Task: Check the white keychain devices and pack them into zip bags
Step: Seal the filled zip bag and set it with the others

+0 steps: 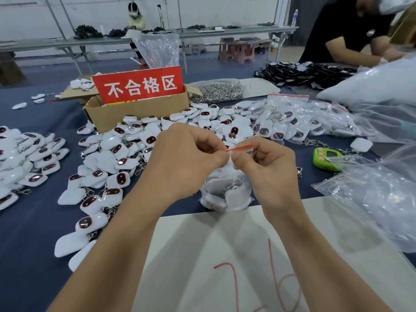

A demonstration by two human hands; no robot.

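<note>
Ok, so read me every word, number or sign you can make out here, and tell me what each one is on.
"不合格区": white characters on the red sign in the cardboard box.
Red handwriting on the white sheet: cut off at the picture's edge, cannot be read for sure.
Badge on the black shirt: too small to read.
</note>
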